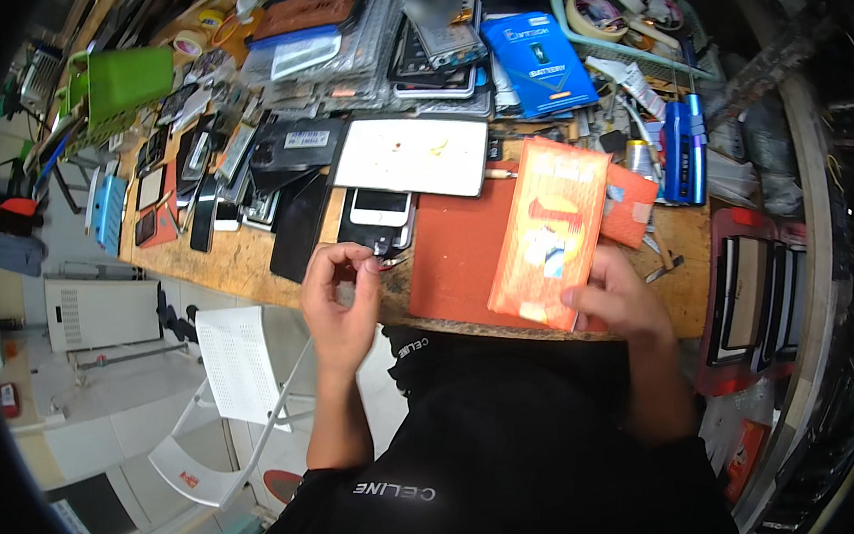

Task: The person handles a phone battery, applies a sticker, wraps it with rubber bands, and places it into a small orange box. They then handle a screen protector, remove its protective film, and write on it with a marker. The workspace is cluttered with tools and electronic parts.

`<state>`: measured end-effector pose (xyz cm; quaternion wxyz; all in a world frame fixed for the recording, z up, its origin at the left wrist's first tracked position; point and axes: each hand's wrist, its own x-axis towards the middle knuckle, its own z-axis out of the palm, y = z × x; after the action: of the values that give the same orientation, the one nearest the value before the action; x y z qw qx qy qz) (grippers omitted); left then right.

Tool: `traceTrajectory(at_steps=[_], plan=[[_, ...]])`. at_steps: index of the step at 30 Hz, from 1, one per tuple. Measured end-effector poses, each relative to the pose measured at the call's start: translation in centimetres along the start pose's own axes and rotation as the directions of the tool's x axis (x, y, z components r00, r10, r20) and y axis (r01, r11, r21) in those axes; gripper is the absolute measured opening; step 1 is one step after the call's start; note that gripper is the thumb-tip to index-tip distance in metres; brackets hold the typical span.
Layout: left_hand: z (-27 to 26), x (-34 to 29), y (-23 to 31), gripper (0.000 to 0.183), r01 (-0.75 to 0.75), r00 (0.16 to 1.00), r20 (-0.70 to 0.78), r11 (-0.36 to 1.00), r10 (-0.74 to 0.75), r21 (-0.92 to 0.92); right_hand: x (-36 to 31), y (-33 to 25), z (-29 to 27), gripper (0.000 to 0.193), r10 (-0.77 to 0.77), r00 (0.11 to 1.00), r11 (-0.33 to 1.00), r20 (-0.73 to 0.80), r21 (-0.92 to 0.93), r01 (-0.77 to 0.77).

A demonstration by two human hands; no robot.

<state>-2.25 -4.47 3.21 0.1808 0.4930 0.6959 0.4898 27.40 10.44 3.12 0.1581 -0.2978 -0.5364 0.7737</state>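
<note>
An orange flat packet (551,217) with printed pictures on its front stands tilted in my right hand (617,294), my thumb over its lower right edge. Behind it another orange piece (632,205) sticks out to the right. My left hand (341,290) is raised near the table's front edge, thumb and fingers curled together; whatever lies between them is hidden or too small to name. Just beyond it rests a white phone (380,207) on a dark one. A bright white panel (414,156) lies above the phone, beside a reddish-orange mat (452,269).
Many phones and phone parts crowd the wooden bench (237,260) at left, near a green basket (125,88). A blue battery package (538,65) lies at the back. A blue cylindrical device (685,152) stands at right. A white folding chair (244,363) is at lower left.
</note>
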Motion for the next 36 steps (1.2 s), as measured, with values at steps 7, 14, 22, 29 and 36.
traceTrajectory(at_steps=[7,14,22,29,36], plan=[[-2.6,-1.7,-4.4,0.036,-0.033,0.996,0.083,0.800,-0.021,0.598,0.3,2.9,2.4,0.019,0.080,0.985,0.981,-0.155,-0.161,-0.105],[-4.7,-0.7,-4.7,0.018,-0.198,0.944,0.328,0.749,-0.026,0.632,-2.2,2.8,3.2,0.024,-0.396,0.799,0.694,-0.453,-0.717,-0.062],[-6.2,-3.1,-4.5,0.025,-0.243,0.901,0.433,0.831,0.003,0.500,-4.8,5.9,6.4,0.016,-0.440,0.848,0.745,-0.294,-0.646,0.163],[-2.0,-7.6,-1.8,0.033,-0.190,0.962,0.202,0.982,0.183,0.015,-3.7,9.8,11.3,0.039,-0.563,0.822,0.757,-0.092,-0.458,0.467],[8.1,-7.5,1.2,0.035,-0.400,0.832,0.374,0.910,0.410,-0.107,-4.5,8.1,8.2,0.022,-0.530,0.716,0.844,-0.455,-0.365,0.393]])
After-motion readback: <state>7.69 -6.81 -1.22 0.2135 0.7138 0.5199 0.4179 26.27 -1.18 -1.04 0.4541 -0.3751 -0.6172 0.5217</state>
